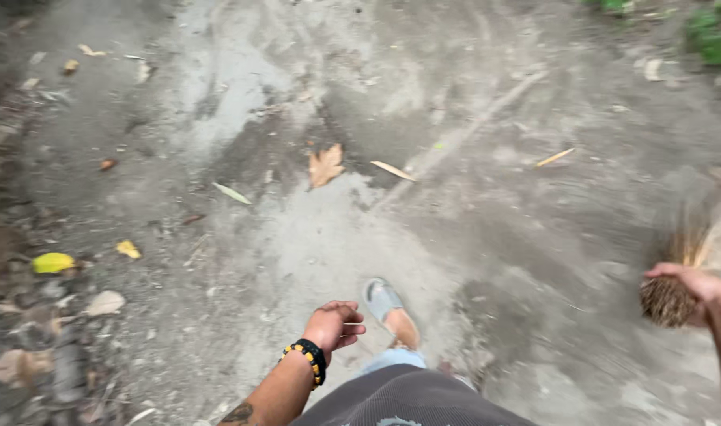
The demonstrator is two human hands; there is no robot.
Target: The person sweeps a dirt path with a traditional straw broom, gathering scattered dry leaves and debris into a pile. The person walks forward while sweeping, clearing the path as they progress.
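Landmark: large dry brown leaf (326,165), lying flat on the grey dirt path (471,260).
Far left of the leaf: yellow leaf (53,263) and pale litter along the dark path edge.
Just left of the leaf: slim green leaf (232,193), lying slantwise.
Below the leaf: left hand (333,324), empty, fingers loosely curled and a little apart, touching nothing; black and yellow bead bracelet (309,360) at the wrist.
Below the leaf, slightly right: grey sandal (386,304) on a forward-stepping foot.
Right of the leaf: thin yellow sliver (393,170), then another (554,158) further right.
Far right and lower than the leaf: right hand (688,285), fingers wrapped tight around the bound butt of a stick broom (680,280).
Broom position: held above the path at the picture's right edge.
Broom axis: runs from the bundled end, low and nearest the camera, up and rightward into the fanned, blurred bristle tips.
Handling, judged: light, springy rather than stiff, tips probably brittle; best held at the tied bundle, where the sticks are packed solid.
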